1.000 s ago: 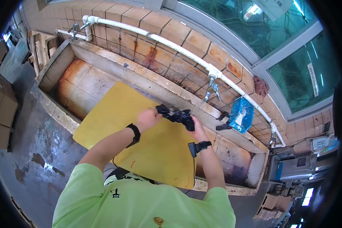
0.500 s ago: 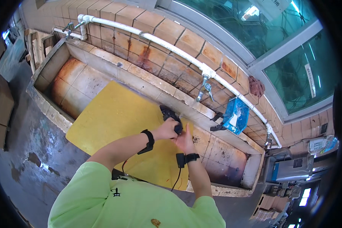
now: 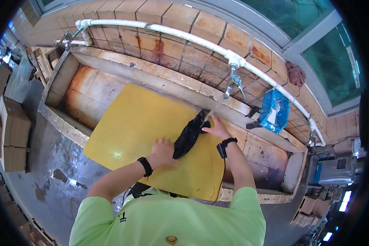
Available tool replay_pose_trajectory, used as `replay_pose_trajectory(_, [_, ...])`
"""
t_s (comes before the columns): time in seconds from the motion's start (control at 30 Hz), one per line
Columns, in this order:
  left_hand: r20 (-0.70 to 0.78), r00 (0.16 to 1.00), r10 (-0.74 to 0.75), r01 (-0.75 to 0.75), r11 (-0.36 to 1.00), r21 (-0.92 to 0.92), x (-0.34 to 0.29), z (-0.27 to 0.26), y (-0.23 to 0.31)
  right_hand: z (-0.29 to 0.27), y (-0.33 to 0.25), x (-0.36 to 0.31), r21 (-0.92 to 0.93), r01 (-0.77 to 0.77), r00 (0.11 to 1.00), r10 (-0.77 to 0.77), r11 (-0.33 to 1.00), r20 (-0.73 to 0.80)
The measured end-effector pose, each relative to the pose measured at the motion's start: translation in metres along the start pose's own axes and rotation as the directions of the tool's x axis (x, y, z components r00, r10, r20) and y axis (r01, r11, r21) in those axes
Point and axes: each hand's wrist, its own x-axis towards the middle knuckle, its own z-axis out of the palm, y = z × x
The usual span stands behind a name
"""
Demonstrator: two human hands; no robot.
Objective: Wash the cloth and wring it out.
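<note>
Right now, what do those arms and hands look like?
The left hand and right hand are gloveless, with black wristbands; the right one carries a dark, boxy module and a thin cable. The short sleeves are light green.

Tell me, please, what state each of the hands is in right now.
Left hand: open, over the yellow board, beside the black cloth.
Right hand: open, by the cloth's upper end; contact is unclear.
</note>
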Motion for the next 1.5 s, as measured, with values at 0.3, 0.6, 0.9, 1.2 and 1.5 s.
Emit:
replay_pose_trajectory(0.3, [-0.101,0.993,0.059,-0.074,0.986,-0.15,0.049,0.046,0.002,0.061,-0.037,0.016,0.312,0.165,0.981,-0.123,0.936,-0.15])
replay_pose_trajectory(0.6, [-0.111,0.984,0.139,-0.161,0.963,-0.218,0.091,0.051,0.019,0.078,-0.078,-0.031,-0.104,0.337,0.811,-0.345,0.936,-0.472])
replay_pose_trajectory(0.9, [-0.103,0.995,0.001,-0.014,0.991,-0.134,0.093,0.058,-0.007,0.03,-0.107,-0.095,0.113,0.447,0.89,-0.429,0.887,-0.156])
replay_pose_trajectory(1.2, [-0.049,0.996,0.072,-0.08,0.978,-0.194,0.099,0.043,0.006,0.052,-0.05,0.011,0.294,0.023,0.996,-0.047,0.956,0.072])
replay_pose_trajectory(1.5, [-0.05,0.994,0.096,-0.102,0.986,-0.13,0.11,0.047,0.023,0.099,-0.05,0.006,0.126,0.118,0.953,-0.076,0.985,-0.292])
